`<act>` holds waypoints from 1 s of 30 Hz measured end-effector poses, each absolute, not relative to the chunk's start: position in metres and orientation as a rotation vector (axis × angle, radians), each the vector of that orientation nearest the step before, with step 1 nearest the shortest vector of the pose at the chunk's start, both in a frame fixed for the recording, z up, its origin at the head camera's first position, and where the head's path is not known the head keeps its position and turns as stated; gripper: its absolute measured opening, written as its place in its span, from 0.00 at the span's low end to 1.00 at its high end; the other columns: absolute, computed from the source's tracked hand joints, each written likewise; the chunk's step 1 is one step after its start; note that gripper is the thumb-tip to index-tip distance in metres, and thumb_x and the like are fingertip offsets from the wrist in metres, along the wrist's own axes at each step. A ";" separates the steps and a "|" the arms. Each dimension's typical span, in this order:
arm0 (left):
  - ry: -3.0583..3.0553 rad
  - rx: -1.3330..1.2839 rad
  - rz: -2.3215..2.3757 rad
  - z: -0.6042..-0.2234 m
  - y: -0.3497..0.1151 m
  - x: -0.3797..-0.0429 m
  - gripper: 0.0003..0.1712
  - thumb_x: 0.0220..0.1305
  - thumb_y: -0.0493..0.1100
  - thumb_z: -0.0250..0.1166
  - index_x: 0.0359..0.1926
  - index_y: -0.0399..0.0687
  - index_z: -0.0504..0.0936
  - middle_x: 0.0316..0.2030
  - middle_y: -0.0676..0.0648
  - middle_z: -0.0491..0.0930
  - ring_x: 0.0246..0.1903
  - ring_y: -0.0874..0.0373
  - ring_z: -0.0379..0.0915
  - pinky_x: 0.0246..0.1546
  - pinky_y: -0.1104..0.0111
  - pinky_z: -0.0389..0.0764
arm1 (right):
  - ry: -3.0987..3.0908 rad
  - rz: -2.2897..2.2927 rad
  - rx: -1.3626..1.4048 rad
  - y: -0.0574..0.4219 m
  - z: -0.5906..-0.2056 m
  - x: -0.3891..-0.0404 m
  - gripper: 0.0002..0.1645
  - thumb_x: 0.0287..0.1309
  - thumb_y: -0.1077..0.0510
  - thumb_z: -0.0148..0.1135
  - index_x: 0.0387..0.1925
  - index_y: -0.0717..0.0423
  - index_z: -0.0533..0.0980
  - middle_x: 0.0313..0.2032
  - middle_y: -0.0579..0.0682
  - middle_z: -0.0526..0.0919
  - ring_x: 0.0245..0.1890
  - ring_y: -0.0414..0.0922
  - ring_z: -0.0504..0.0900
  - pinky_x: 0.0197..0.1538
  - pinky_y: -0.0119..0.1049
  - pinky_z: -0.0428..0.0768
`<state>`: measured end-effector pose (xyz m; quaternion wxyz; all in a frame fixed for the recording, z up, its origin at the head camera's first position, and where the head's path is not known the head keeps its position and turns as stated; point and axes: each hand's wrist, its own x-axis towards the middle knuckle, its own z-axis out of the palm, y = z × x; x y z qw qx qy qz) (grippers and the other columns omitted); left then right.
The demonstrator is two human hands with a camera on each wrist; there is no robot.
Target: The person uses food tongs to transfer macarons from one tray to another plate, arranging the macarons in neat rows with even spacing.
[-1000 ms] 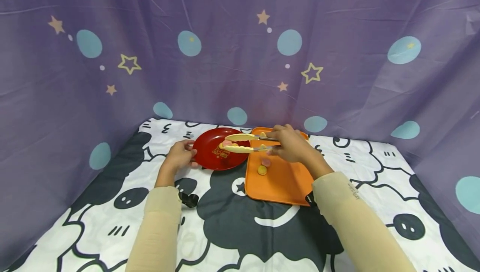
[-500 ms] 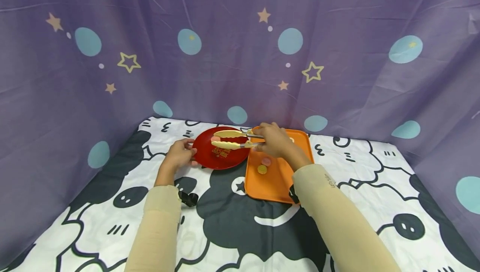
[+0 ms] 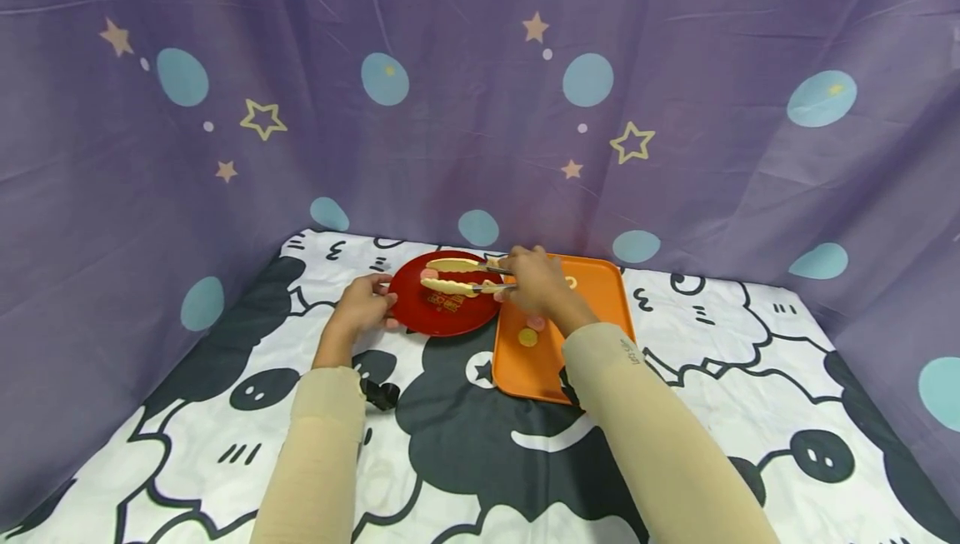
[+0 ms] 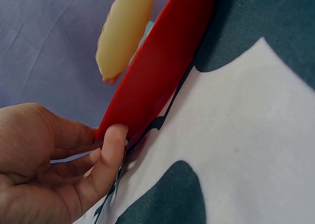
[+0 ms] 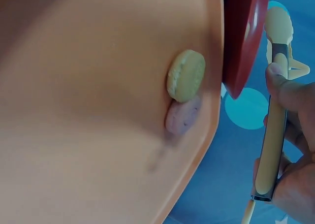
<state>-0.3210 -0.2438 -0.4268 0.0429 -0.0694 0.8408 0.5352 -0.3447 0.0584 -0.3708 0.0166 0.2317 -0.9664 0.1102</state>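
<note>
Left hand (image 3: 365, 304): fingers nearly together, pinching the near rim of the red plate (image 3: 416, 311); plate extends to that hand's right. Right hand (image 3: 528, 277): fingers wrapped round the tongs (image 5: 272, 150), which point left over the plate. Tong arms stand apart; a pink piece (image 3: 429, 274) sits by their tips. Can't tell if it's gripped or resting on the plate.

Below the right hand: orange tray (image 3: 517, 377), with a yellow macaron (image 5: 187, 76) and a pink macaron (image 5: 182, 116) touching each other.

Risks, my read:
- Pink piece slips or rolls if it's in the tongs and the squeeze is weak or off-centre. Round sides, likely poor bite.
- Tongs push the plate sideways if a tip catches its surface. Only the left-hand side of the rim is pinched, so the far side could swing or tip.
- Left-hand pinch is small. A downward tong press far from it could lever the plate.
- Right sleeve (image 3: 637, 411) crosses above the tray. Drop the forearm and it may drag the tray or knock the macarons.
- Plate edge is close beside the tray rim; a shove right could bump them together.
</note>
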 end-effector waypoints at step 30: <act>2.555 -0.204 1.654 -0.427 -0.245 -0.322 0.29 0.75 0.33 0.54 0.74 0.37 0.64 0.60 0.34 0.68 0.30 0.57 0.81 0.31 0.66 0.89 | -3.077 0.302 0.583 0.041 -0.381 -0.341 0.34 0.61 0.44 0.73 0.68 0.43 0.77 0.65 0.48 0.74 0.60 0.54 0.68 0.61 0.58 0.71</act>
